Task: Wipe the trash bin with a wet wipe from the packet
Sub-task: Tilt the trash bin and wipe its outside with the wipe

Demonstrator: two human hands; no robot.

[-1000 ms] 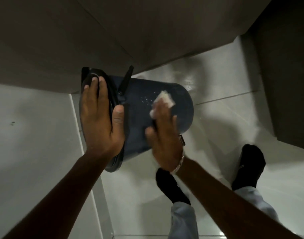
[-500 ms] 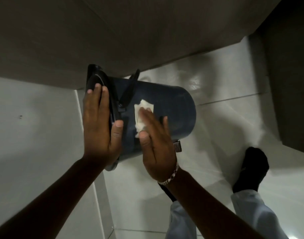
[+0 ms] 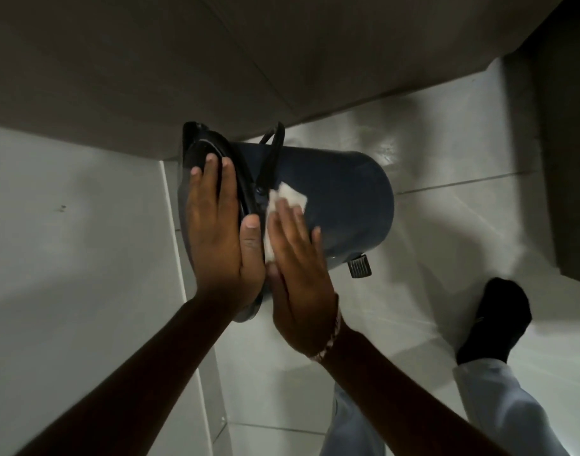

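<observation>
A dark blue round trash bin with a black lid, a black handle and a foot pedal stands tilted on the white tiled floor. My left hand lies flat on the lid and its rim, steadying the bin. My right hand presses a white wet wipe flat against the bin's side, close to the rim and just under the handle. Part of the wipe is hidden under my fingers. The packet is not in view.
A grey wall rises right behind the bin, and a white panel runs along the left. A dark step or door edge stands at the right. My feet in black socks rest on the shiny floor at the lower right.
My right hand has slid the wipe across the bin's side from near its base toward the lid rim, ending beside my left hand. My left hand stays on the lid.
</observation>
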